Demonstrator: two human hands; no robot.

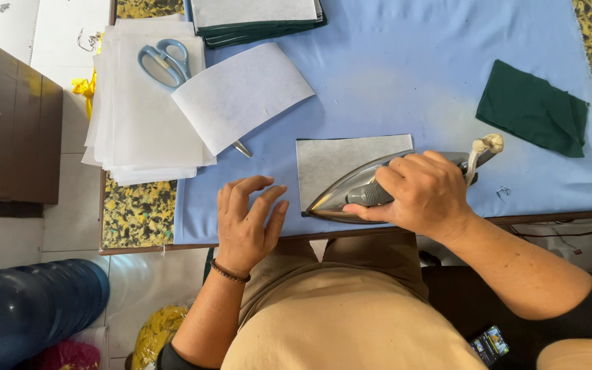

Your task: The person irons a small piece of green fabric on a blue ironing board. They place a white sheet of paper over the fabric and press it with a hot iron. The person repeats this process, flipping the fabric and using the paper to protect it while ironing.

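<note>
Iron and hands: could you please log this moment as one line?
right hand: grips iron | iron: on grey piece | left hand: flat on blue cloth

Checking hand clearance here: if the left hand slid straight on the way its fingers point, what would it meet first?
The left hand points up and slightly right across blue cloth; probably first the loose white sheet, or the grey piece's corner.

left wrist: a thin dark bead bracelet [229, 272] goes around it
arms: bare, no sleeves down to the hands
top: a plain tan shirt [351, 322], soft and loose
lap: something dark shows under the shirt
</note>
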